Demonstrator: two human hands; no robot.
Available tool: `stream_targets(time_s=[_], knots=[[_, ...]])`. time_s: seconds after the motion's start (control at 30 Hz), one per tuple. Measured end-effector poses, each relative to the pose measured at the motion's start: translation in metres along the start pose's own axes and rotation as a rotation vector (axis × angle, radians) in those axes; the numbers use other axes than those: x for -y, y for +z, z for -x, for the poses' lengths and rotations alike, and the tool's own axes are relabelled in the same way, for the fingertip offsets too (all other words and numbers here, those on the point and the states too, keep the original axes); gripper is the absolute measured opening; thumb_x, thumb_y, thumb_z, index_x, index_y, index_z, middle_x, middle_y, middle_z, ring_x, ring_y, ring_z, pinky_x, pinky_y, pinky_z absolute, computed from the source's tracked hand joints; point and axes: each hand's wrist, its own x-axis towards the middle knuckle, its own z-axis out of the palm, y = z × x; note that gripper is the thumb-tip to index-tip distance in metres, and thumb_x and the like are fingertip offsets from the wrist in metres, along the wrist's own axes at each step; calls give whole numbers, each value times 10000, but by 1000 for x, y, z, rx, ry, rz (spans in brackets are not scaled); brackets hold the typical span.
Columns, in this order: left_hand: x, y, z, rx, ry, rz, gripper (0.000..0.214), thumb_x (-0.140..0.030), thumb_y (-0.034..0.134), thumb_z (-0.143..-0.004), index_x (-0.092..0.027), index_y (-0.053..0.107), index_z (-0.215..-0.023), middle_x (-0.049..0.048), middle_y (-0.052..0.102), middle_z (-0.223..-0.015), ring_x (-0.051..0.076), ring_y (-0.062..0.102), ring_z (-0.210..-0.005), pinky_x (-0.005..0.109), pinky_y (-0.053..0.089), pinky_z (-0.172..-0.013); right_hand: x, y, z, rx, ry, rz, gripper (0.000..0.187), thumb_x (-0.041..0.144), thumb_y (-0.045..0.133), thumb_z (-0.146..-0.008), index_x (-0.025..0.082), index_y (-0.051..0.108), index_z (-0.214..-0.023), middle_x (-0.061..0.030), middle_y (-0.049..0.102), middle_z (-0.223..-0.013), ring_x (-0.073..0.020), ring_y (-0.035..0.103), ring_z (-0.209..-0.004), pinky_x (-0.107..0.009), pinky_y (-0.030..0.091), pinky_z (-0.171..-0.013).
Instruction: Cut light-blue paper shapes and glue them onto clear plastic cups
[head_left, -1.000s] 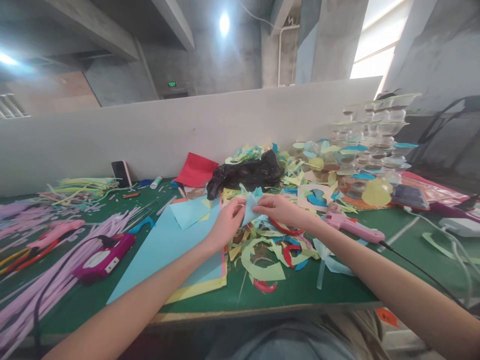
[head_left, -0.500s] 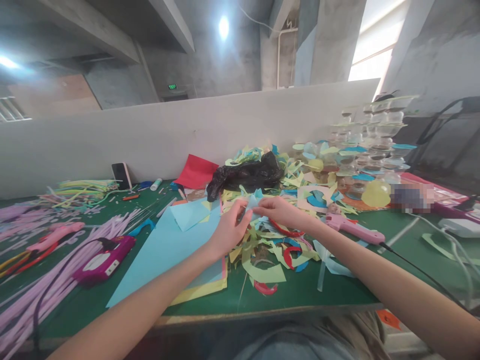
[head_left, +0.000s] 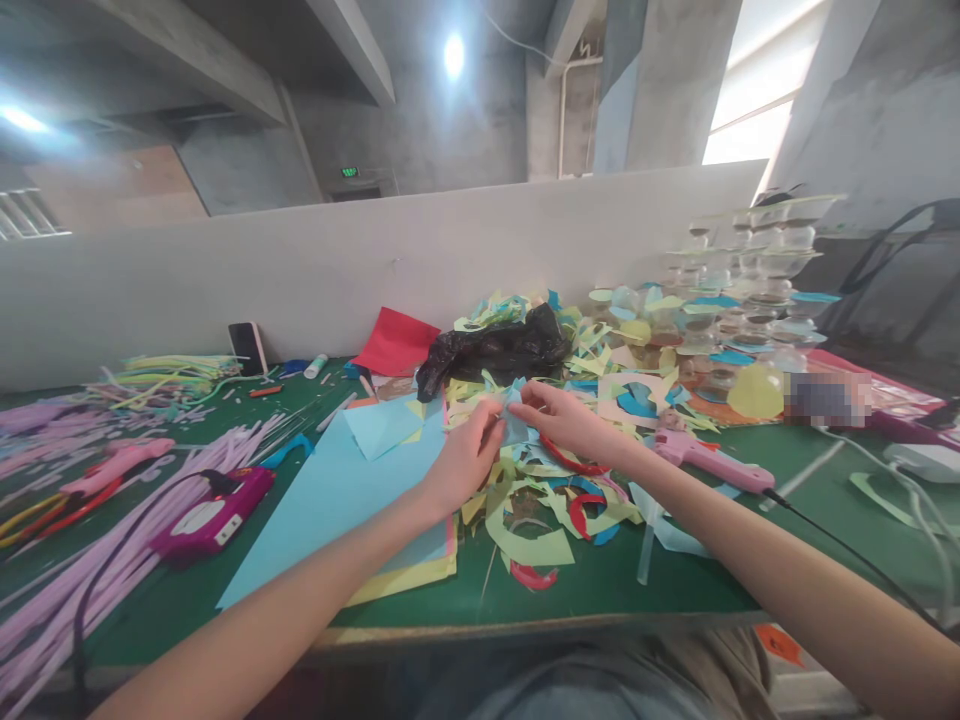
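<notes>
The two hands have drawn closer together than they were a second ago. The small light-blue paper piece was then spread between them as a broad flat triangle. It now looks narrower and bunched, held just above the heap of paper scraps at the middle of the bench. The left hand has its fingers curled in and pinched onto the piece's left edge, where half a second ago they were looser. The right hand nips the right edge between thumb and forefinger, its other fingers lying loosely extended.

Nothing else on the green bench seems to have shifted. A large light-blue sheet lies under the left forearm, over a yellow one. A pink glue gun lies just right of the right wrist, and a black plastic bag sits behind the scraps with a red sheet beside it. Purple strips and a magenta device fill the left end. Stacked clear cups stand at the far right. A white partition backs the bench, under bare concrete beams and a ceiling light.
</notes>
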Motion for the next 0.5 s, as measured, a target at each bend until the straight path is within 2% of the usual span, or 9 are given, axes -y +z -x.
stream_targets(time_s=[0.2,0.3,0.37,0.5], knots=[[-4,-1,0,0,-18,19,207,-431,406,-959,-239,465,-1009,-53,505,-680,119,477,-559,237,378,-550,-3,0,-4,-7,-43,-63,387,538,443,-930,223,392,-712,54,326,-679,-115,302,-591,-260,275,-552],[-7,-2,0,40,-86,41,259,-488,407,-947,-240,468,-989,-76,476,-573,121,439,-465,241,329,-493,-5,-1,-5,-23,-31,-54,385,544,453,-918,219,418,-716,51,334,-666,-115,306,-584,-261,277,-544],[-8,-2,-2,65,-118,42,276,-501,410,-940,-235,478,-908,-83,446,-513,119,409,-420,245,299,-473,-6,-3,-7,-45,-23,-58,378,542,461,-909,217,429,-719,46,355,-664,-119,328,-592,-261,282,-541],[-8,-2,-4,57,-105,19,283,-477,439,-927,-229,471,-793,-78,412,-492,118,392,-430,247,274,-478,-9,-3,-9,-78,-8,-86,360,531,475,-900,218,444,-726,44,373,-656,-122,341,-591,-263,282,-538]])
